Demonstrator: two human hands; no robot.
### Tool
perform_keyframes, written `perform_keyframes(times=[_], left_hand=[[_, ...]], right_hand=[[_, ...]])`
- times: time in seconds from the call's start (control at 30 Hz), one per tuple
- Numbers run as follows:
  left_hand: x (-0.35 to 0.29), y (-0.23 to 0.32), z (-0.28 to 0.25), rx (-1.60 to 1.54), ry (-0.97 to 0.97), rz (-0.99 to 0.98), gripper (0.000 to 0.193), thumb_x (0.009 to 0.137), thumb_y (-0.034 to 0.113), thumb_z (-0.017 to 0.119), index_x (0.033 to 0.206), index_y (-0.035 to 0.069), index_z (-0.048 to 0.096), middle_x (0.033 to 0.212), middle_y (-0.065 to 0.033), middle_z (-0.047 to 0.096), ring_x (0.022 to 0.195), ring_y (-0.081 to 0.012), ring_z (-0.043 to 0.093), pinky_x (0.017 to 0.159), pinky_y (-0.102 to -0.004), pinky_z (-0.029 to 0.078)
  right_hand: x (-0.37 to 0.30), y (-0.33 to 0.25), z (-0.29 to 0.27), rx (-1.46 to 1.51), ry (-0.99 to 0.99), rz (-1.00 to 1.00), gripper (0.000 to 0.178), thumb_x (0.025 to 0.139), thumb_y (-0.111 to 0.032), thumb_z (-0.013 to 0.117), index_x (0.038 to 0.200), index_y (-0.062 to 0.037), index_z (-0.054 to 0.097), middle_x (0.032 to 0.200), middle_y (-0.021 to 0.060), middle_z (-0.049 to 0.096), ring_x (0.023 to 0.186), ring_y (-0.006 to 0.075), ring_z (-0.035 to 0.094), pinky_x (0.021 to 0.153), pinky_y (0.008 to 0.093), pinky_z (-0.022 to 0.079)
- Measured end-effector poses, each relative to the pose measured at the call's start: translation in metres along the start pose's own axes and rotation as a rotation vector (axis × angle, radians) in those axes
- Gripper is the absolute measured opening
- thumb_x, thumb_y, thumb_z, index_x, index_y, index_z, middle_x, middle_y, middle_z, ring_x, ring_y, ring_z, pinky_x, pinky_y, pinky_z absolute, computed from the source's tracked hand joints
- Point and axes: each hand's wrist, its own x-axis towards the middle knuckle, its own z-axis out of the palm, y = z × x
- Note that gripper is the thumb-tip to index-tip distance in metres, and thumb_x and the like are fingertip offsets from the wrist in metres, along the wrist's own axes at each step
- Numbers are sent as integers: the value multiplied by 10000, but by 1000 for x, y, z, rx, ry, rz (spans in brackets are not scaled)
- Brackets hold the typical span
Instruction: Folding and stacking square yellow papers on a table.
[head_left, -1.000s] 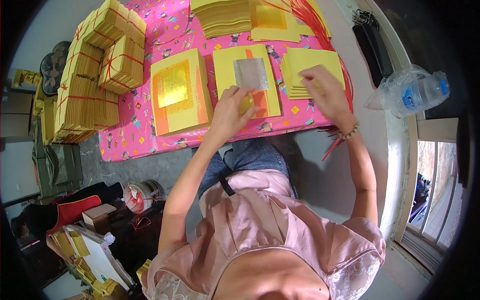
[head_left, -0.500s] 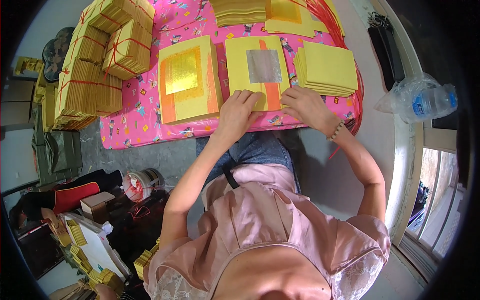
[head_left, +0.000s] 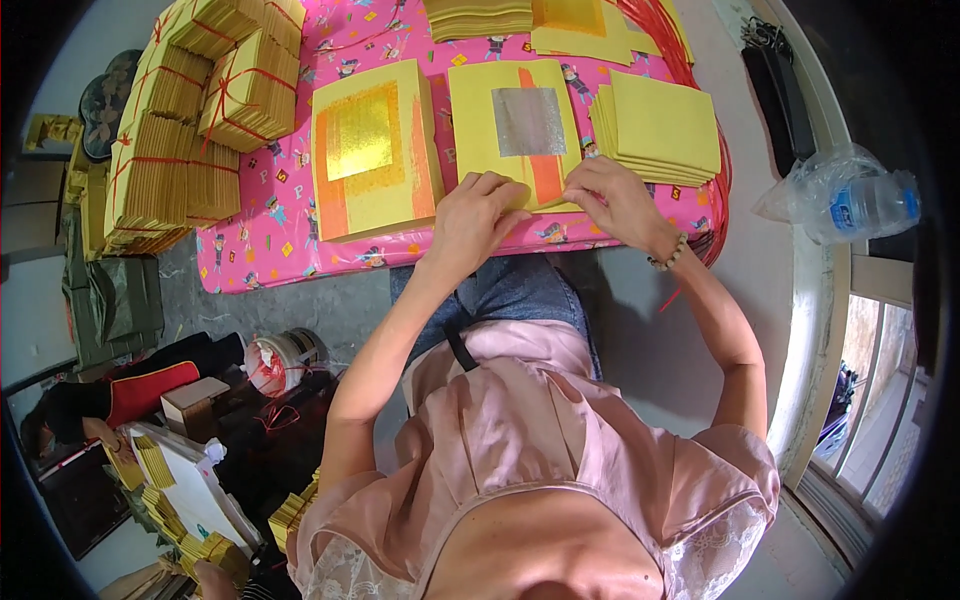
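Yellow joss paper (head_left: 475, 120) with a silver square and an orange stripe lies in front of me on the pink patterned tablecloth. At its near left corner, my left hand (head_left: 478, 222) has its fingers closed on the near edge, which curls up slightly there. My right hand (head_left: 622, 205) pinches the near right corner, thumb and fingertips together. To the left, a thick stack of joss paper (head_left: 335, 205) shows a gold square on top. On the right sits a pile of folded yellow papers (head_left: 665, 130).
Bundles of yellow paper tied with red string (head_left: 150, 180) rise at the table's left. Red strands (head_left: 722, 150) hang over the right edge. A plastic bottle (head_left: 870, 205) in a clear bag is farther right. At lower left, another person (head_left: 75, 400) handles yellow papers by a white box.
The near edge of the silver-square paper now curls up a little more between my hands. My right hand's fingers have drawn together at its corner.
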Motion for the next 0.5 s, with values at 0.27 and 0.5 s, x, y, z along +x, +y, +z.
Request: perform_keyframes(times=[0.27, 0.5], left_hand=[[1, -2, 0, -14, 33, 15, 235, 826, 183, 736, 1041, 92, 707, 1000, -73, 672, 947, -281, 630, 800, -393, 528], [1, -3, -1, -1, 5, -2, 236, 823, 205, 752, 1033, 98, 737, 1024, -71, 687, 940, -281, 643, 805, -391, 534]], right_hand=[[2, 4, 0, 48, -2, 23, 136, 897, -131, 660, 871, 1, 651, 831, 135, 643, 823, 324, 604, 765, 404, 495], [2, 5, -1, 93, 0, 46, 162, 890, -152, 659, 849, 4, 660, 804, 147, 634, 815, 338, 605, 763, 416, 492]])
